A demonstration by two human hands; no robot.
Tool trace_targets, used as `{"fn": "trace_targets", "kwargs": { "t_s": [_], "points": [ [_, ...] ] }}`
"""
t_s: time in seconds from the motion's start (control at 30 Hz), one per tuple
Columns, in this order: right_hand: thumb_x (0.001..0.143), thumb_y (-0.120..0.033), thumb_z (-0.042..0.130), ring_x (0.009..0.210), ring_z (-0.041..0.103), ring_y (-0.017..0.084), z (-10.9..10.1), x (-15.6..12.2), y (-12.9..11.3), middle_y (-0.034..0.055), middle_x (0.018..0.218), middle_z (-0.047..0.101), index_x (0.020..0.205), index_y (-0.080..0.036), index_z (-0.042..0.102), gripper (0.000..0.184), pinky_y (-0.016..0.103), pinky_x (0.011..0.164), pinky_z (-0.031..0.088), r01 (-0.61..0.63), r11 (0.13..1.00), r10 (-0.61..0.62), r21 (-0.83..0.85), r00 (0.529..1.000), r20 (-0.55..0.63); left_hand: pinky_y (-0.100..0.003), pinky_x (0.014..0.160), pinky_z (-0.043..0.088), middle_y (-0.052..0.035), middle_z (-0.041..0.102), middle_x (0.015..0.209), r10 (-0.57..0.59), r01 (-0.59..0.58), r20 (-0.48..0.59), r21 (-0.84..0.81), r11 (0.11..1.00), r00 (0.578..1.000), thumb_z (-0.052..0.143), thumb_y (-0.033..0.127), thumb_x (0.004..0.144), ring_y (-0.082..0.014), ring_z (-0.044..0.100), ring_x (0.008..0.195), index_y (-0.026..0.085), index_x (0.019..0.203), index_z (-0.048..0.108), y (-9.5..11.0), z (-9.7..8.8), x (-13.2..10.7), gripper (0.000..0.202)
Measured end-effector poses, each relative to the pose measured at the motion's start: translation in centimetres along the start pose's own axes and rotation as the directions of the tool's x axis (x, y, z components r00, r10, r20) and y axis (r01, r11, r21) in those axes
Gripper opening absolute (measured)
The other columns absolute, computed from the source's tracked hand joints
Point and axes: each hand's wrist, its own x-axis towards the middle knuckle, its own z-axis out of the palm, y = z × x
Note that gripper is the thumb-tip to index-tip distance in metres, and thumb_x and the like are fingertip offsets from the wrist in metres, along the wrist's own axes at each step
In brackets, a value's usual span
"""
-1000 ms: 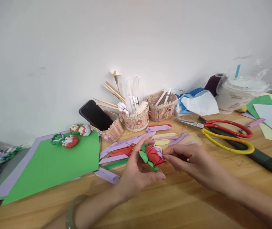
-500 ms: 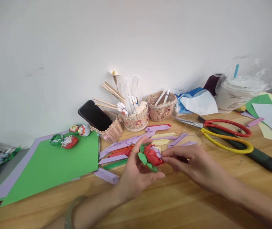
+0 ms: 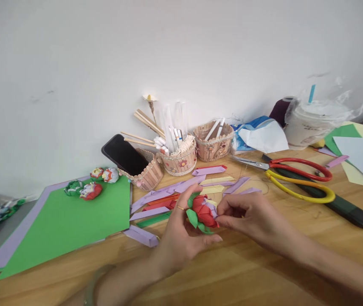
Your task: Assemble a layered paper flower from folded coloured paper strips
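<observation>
Bending slightly more than in the earlier frame, the fingers of the right hand [image 3: 257, 216] are pinching together at the purple inner petals of the paper flower [image 3: 202, 211]. The left hand [image 3: 179, 240] is holding that flower above the table [image 3: 226, 276], its fingers curving around the green outer petals, its thumb standing out below. Just beyond, folded paper strips [image 3: 142, 236] are lying loosely spread. To the left, small paper blooms [image 3: 91, 191] are resting on a green sheet [image 3: 73, 229]; to the right, scissors [image 3: 260, 165] are lying across a dark tool [image 3: 355, 212]. Farther back, wooden baskets [image 3: 181, 163] are standing near the wall [image 3: 181, 51], a phone [image 3: 125, 155] leaning in the leftmost.
</observation>
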Motion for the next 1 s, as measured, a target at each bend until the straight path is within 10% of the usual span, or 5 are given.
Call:
{"fn": "trace_targets", "kwargs": {
  "t_s": [1.0],
  "points": [
    [0.075, -0.022, 0.059, 0.052, 0.051, 0.010, -0.32, 0.24, 0.13, -0.0004, 0.056, 0.062, 0.065, -0.015, 0.067, 0.015, 0.020, 0.047, 0.035, -0.034, 0.996, 0.037, -0.088, 0.999, 0.032, -0.041, 0.099, 0.035, -0.0094, 0.039, 0.133, -0.005, 0.012, -0.037, 0.205, 0.979, 0.999, 0.075, 0.033, 0.063, -0.0266, 0.042, 0.117, 0.028, 0.130, 0.033, -0.28, -0.05, 0.00, 0.079]
  ]
}}
